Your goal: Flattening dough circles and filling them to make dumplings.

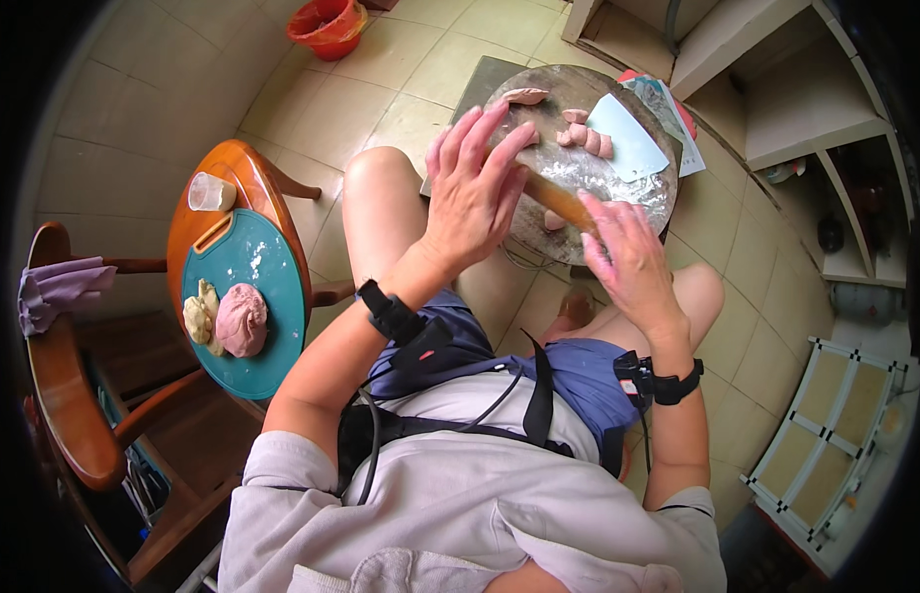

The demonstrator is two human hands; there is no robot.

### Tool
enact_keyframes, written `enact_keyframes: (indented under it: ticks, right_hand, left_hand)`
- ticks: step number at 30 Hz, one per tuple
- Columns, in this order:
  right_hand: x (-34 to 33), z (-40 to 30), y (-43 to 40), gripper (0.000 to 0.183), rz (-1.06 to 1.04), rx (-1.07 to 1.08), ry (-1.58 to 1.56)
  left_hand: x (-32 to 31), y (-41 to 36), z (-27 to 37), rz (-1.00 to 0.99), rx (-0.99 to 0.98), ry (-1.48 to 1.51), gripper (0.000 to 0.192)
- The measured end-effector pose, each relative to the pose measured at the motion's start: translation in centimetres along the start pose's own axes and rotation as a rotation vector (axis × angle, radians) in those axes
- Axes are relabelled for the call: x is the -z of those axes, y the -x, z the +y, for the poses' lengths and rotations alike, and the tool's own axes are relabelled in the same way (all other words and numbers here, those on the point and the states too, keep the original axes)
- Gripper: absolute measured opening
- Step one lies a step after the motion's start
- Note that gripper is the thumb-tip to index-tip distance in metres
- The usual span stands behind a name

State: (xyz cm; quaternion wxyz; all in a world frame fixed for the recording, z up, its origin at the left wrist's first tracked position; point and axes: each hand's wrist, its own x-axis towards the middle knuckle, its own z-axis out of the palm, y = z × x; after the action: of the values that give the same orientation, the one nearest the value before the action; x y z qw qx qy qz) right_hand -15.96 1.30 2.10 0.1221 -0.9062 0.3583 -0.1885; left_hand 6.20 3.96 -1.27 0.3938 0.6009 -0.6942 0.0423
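A short wooden rolling pin (555, 196) spans my two hands above a round, floured board (638, 222). My left hand (478, 178) lies over its left end with the fingers stretched out. At its other end is my right hand (627, 256), fingers slightly spread on the wood. Beyond the pin, several pink dough pieces (587, 138) sit beside a pale blue sheet (630, 139). A flattened pink piece (525, 95) rests at the board's far edge. One small lump (554, 220) lies just on the near side of the pin. What is under the pin is hidden.
To the left, a wooden chair (282, 174) bears a teal cutting board (245, 378) with pink dough (241, 320) and yellowish dough (200, 317), plus a clear plastic cup (212, 192). A red bucket (328, 31) stands on the tiled floor. Open shelves (816, 137) line the right side.
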Motion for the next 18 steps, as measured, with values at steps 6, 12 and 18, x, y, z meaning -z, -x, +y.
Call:
enact_keyframes:
  ticks: [6, 12, 18]
  right_hand:
    - [-1.8, 0.1, 0.3, 0.045, -0.108, -0.05, 0.006]
    - [-2.9, 1.9, -0.8, 0.059, -0.013, -0.061, 0.334]
    - [-3.5, -0.4, 1.8, 0.066, -0.095, -0.097, 0.26]
  left_hand:
    - [-2.3, 0.1, -0.7, -0.29, 0.049, -0.177, 0.049]
    - [-3.9, -1.2, -0.9, -0.284, 0.054, -0.192, 0.051]
    - [-0.9, 1.5, -0.3, -0.462, 0.005, -0.212, 0.053]
